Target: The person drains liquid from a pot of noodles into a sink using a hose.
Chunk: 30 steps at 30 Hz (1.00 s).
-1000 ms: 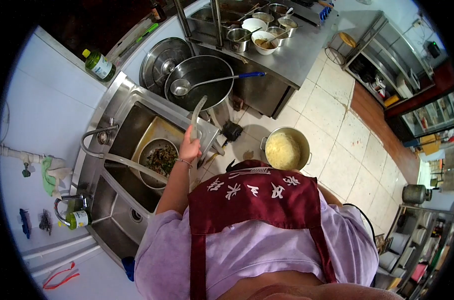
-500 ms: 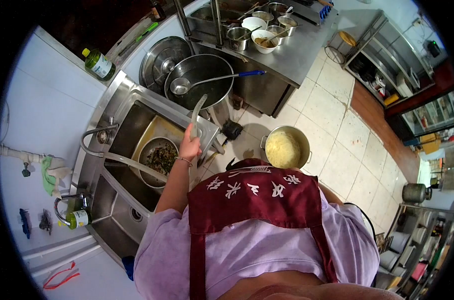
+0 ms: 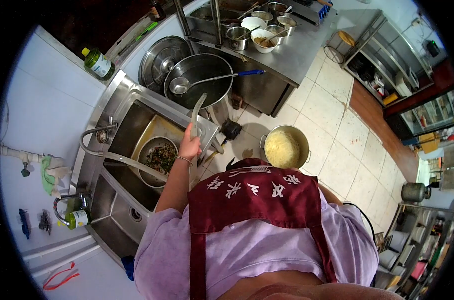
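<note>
My left hand (image 3: 189, 147) is closed around a pale translucent hose (image 3: 197, 111). The hose's free end sticks up past my fingers and points over the near rim of a large steel stockpot (image 3: 218, 107). Dark liquid fills much of that pot, and a ladle with a blue handle (image 3: 226, 77) lies across its top. Farther back, the hose (image 3: 132, 163) runs from a curved sink tap (image 3: 91, 136) and passes behind my forearm. Below it, a metal bowl of chopped greens (image 3: 159, 156) sits in the sink. My right hand is hidden behind my body; only part of that arm shows.
A two-handled pot of pale yellow food (image 3: 285, 146) stands on the tiled floor in front of me. The double sink (image 3: 118, 220) is at my left. A steel counter (image 3: 299, 57) carries bowls and small pots. Shelves (image 3: 427, 245) and a gas cylinder (image 3: 414, 193) are at the right.
</note>
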Tool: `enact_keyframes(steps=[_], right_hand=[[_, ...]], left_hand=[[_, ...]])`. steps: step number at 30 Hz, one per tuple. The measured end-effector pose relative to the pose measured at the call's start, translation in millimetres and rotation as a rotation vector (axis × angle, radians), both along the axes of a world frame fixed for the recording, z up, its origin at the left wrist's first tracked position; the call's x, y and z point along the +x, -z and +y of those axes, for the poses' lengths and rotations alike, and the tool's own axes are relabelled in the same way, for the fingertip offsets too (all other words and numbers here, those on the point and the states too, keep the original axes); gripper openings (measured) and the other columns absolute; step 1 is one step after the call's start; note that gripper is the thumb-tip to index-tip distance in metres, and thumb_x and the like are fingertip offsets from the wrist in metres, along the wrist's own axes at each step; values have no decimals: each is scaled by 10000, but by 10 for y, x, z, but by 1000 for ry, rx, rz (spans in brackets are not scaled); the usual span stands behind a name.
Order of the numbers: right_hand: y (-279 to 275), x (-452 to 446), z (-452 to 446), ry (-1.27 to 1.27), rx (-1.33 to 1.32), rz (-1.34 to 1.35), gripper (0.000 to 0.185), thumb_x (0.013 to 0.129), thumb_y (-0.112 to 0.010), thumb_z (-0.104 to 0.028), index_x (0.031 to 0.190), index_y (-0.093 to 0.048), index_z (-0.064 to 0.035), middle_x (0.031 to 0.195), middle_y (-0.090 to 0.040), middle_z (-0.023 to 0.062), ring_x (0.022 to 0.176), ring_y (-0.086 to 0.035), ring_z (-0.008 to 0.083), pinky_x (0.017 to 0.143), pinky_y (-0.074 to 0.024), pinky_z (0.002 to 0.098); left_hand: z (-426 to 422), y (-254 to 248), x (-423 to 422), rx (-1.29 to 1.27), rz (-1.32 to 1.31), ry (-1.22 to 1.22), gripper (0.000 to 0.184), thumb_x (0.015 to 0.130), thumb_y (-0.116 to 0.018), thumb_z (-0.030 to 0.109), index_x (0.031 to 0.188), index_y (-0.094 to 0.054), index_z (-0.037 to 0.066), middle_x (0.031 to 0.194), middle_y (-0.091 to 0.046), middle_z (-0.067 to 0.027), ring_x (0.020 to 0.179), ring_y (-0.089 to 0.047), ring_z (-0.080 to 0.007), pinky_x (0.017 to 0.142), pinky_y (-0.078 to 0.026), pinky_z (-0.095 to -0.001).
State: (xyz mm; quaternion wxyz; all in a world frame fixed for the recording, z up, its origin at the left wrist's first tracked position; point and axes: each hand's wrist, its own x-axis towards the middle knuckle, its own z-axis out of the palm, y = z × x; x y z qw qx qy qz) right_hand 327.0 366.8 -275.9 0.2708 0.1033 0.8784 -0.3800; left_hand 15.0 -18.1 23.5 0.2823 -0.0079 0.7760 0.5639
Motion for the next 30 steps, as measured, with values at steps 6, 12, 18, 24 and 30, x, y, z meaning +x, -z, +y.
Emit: enact_keyframes(steps=[6, 12, 18, 24, 30], right_hand=[[-56, 4, 7, 0, 4, -15, 347, 761, -540, -318, 855, -643, 0, 884, -622, 222, 854, -597, 357, 703, -450, 426], [-65, 6, 9, 0, 2, -24, 347, 761, -540, -319, 852, -643, 0, 880, -622, 221, 851, -598, 356, 702, -451, 426], [-83, 9, 9, 3, 0, -29, 347, 761, -539, -319, 850, -642, 0, 877, -623, 220, 848, -599, 355, 702, -451, 426], [-87, 9, 6, 7, -3, -32, 347, 760, -539, -320, 847, -642, 0, 873, -624, 219, 845, -600, 354, 701, -452, 426], [-92, 8, 11, 6, -2, -37, 347, 760, -539, -321, 845, -642, -1, 869, -624, 218, 842, -601, 353, 700, -452, 426]], left_hand=[[-3, 13, 1, 20, 3, 3, 654, 791, -411, 61, 1395, -193, 185, 664, -504, -50, 426, -461, -129, 394, -401, -273], [8, 46, -12, 25, -1, 6, 653, 793, -409, 51, 1395, -190, 176, 668, -503, -56, 424, -461, -132, 394, -403, -274], [16, 42, -22, 25, 9, 22, 649, 796, -406, 47, 1396, -188, 168, 677, -499, -58, 423, -457, -132, 397, -402, -271], [16, 44, -26, 19, 13, 29, 650, 799, -411, 51, 1397, -185, 171, 685, -501, -59, 426, -459, -131, 397, -402, -270], [26, 31, -21, 3, 8, 29, 648, 806, -414, 57, 1398, -186, 190, 687, -499, -55, 431, -459, -128, 401, -403, -271]])
